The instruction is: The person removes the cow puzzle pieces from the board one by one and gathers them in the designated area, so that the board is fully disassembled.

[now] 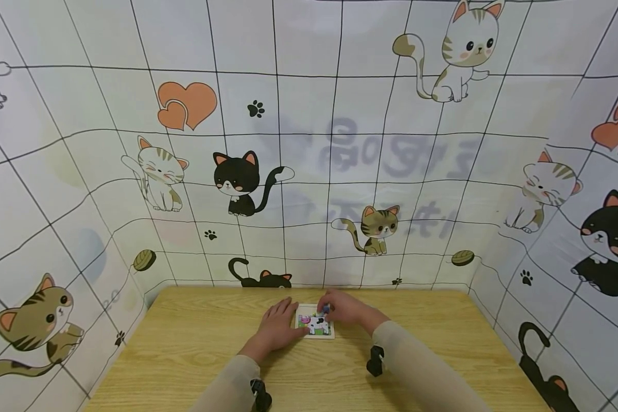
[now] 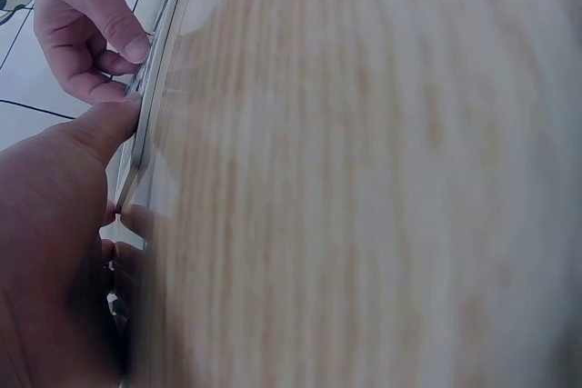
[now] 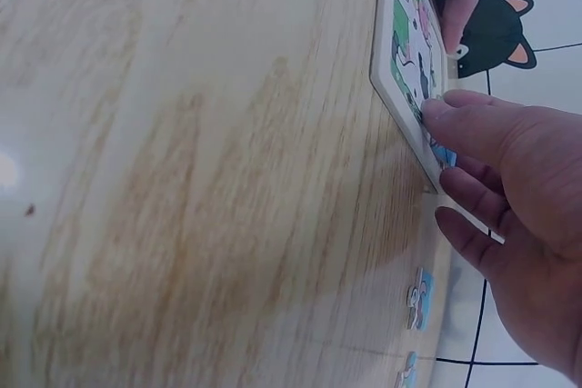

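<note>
A small jigsaw puzzle [image 1: 316,326] with a cow picture lies in a pale frame [image 3: 386,88] near the table's far side. My left hand [image 1: 277,326] rests along its left edge, fingers extended, and the thumb [image 2: 111,124] presses on the frame's near-left part. At the upper right of the picture, my right hand [image 1: 345,308] pinches a bluish puzzle piece [image 1: 326,309] between thumb and fingers. In the right wrist view the right thumb [image 3: 455,124] touches the puzzle by a blue patch, and the piece is mostly covered by the fingers.
Two loose puzzle pieces lie on the wooden table [image 1: 195,355] to the right of the frame: one nearer piece [image 3: 420,299] and another piece [image 3: 407,370] at the view's bottom edge. A cat-printed cloth [image 1: 309,171] surrounds the table at back and sides.
</note>
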`<state>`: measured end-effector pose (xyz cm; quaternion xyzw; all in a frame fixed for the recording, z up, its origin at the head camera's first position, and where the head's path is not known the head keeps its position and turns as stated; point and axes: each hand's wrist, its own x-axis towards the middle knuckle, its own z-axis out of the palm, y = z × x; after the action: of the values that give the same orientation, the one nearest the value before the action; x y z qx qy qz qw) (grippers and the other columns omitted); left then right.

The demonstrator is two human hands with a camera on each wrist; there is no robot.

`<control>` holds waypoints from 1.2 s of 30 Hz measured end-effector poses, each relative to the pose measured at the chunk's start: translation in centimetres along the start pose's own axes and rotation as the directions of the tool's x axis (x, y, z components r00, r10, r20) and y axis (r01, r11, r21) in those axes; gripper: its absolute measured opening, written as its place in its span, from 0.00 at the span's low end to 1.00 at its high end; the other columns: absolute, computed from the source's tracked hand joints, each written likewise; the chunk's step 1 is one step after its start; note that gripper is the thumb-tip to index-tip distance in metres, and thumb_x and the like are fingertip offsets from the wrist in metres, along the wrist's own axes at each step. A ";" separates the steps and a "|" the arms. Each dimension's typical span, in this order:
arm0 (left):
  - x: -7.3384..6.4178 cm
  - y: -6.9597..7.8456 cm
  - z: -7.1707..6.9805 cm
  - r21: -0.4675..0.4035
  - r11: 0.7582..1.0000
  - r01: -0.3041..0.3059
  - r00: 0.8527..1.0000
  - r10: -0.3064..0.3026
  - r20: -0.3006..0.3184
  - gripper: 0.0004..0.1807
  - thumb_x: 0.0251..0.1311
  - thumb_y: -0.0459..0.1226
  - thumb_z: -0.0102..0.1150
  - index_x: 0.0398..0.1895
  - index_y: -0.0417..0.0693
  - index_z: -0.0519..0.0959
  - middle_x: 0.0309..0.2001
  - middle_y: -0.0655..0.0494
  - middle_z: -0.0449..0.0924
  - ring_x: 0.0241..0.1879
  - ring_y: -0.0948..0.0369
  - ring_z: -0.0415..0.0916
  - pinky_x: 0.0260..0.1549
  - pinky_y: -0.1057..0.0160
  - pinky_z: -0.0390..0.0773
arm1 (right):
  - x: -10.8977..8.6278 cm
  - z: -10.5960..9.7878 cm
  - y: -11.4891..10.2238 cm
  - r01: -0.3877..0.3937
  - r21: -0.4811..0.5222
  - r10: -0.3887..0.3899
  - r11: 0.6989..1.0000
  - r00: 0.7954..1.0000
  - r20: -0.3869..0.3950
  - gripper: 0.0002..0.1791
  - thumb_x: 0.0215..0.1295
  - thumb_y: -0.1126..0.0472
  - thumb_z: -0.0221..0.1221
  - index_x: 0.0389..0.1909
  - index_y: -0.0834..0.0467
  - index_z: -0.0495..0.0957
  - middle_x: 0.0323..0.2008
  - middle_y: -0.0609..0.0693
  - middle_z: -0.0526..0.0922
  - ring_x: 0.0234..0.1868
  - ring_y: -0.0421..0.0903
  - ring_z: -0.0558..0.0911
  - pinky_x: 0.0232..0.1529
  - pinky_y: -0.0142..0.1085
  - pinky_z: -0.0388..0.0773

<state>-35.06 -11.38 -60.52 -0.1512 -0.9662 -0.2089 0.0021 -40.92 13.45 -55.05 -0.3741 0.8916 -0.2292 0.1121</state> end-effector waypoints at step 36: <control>0.3 -0.3 0.4 -0.005 1.000 0.010 1.000 -0.010 -0.007 0.51 0.60 0.70 0.55 0.78 0.51 0.62 0.79 0.46 0.53 0.77 0.45 0.49 0.71 0.35 0.51 | -0.3 0.5 0.3 -0.018 -0.141 0.003 0.990 0.995 -0.102 0.18 0.66 0.63 0.67 0.56 0.57 0.81 0.50 0.50 0.78 0.40 0.40 0.77 0.45 0.41 0.79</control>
<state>-35.46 -11.40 -61.03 -0.1458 -0.9664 -0.2117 0.0041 -40.75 13.70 -55.67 -0.3643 0.9121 -0.1836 0.0412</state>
